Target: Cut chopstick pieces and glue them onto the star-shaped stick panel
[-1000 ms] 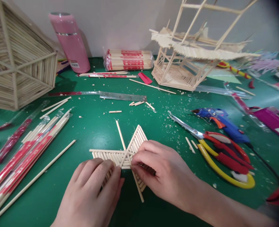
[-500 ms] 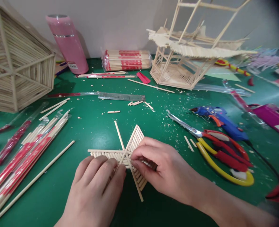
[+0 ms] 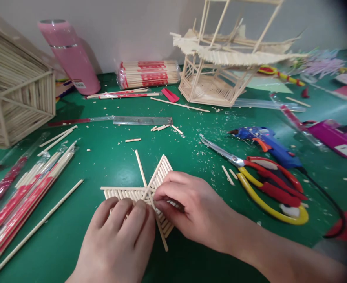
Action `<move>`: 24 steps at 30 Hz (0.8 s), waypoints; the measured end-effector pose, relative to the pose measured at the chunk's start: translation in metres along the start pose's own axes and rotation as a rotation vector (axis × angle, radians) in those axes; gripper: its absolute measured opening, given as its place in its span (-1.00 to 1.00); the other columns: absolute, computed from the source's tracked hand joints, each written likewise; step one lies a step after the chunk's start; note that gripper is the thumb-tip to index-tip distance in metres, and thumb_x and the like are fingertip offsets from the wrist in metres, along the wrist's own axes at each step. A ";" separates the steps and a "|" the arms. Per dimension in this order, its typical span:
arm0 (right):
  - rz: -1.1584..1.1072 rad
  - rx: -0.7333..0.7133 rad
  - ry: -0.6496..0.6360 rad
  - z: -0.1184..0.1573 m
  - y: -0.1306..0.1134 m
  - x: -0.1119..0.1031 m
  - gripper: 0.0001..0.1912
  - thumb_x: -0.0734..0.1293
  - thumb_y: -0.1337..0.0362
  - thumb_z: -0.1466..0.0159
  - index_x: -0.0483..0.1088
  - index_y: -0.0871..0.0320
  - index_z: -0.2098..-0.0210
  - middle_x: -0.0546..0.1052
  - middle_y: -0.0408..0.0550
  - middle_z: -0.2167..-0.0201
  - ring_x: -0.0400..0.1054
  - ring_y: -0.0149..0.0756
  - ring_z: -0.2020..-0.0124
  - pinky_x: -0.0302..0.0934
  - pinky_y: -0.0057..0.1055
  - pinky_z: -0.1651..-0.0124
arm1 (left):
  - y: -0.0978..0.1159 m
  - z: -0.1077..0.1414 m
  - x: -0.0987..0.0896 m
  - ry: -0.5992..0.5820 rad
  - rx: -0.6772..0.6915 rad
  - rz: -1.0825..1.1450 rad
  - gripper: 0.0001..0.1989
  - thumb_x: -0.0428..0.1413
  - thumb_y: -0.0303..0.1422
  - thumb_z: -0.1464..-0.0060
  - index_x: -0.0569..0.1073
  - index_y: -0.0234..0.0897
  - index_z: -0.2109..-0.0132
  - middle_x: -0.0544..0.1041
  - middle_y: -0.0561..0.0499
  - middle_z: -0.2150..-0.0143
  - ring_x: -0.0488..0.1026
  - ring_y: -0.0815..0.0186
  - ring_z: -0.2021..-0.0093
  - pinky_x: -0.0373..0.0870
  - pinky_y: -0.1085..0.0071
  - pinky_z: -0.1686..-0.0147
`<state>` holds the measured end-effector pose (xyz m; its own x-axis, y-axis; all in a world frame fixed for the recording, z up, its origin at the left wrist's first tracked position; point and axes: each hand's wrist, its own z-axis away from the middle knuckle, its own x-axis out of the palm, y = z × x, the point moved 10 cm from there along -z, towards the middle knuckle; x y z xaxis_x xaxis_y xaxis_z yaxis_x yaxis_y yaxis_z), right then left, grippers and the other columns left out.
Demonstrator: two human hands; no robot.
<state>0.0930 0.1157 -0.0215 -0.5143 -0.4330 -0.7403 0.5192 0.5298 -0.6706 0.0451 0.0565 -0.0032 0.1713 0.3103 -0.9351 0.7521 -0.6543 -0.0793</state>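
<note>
A small star-shaped panel of wooden sticks point(image 3: 161, 169) lies on the green table, with crossing spokes and rows of short sticks filling some of its wedges. My left hand point(image 3: 117, 232) is closed over the panel's lower left side, its curled fingers covering that part. At the hub, from the right, the thumb and fingertips of my right hand point(image 3: 195, 208) come together in a pinch; whatever is between them is hidden. One bare spoke sticks out at the top, another at the bottom.
Scissors point(image 3: 235, 159) and a blue glue gun point(image 3: 264, 141) lie at right. Wrapped chopsticks point(image 3: 35, 192) and a long stick point(image 3: 44, 220) are at left. Behind stand a pink bottle point(image 3: 70, 55), a chopstick bundle point(image 3: 150, 74), a stick pavilion model point(image 3: 211, 88) and a large stick panel point(image 3: 23, 106).
The view has swung slightly to the right, so everything sits further left in the picture. Both hands keep their places on the panel, with only slight finger movement.
</note>
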 end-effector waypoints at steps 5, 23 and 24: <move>0.007 -0.002 0.005 0.000 0.001 0.000 -0.87 0.21 0.42 -0.21 0.35 0.20 0.44 0.34 -0.14 0.46 0.20 -0.40 0.39 0.06 -0.48 0.37 | 0.004 -0.003 0.000 0.001 0.015 -0.039 -0.74 -0.15 -0.57 -0.10 0.43 -0.37 0.26 0.53 -0.05 0.36 0.39 0.16 0.38 0.24 0.19 0.28; 0.017 0.001 0.010 0.000 0.003 0.002 -0.89 0.23 0.42 -0.19 0.35 0.18 0.45 0.34 -0.14 0.47 0.20 -0.40 0.39 0.04 -0.47 0.38 | 0.014 -0.002 0.003 -0.008 0.101 -0.161 -0.74 -0.15 -0.58 -0.07 0.42 -0.35 0.26 0.51 -0.03 0.37 0.40 0.19 0.41 0.23 0.17 0.32; 0.018 0.000 0.008 0.000 0.002 0.002 -0.89 0.23 0.42 -0.18 0.36 0.18 0.45 0.34 -0.14 0.47 0.20 -0.39 0.39 0.04 -0.46 0.37 | 0.014 -0.002 0.004 -0.008 0.101 -0.164 -0.74 -0.16 -0.58 -0.07 0.42 -0.34 0.26 0.51 -0.04 0.36 0.40 0.19 0.41 0.23 0.17 0.31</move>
<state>0.0929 0.1161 -0.0248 -0.5104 -0.4174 -0.7518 0.5285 0.5374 -0.6572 0.0579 0.0498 -0.0068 0.0466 0.4135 -0.9093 0.7020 -0.6612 -0.2646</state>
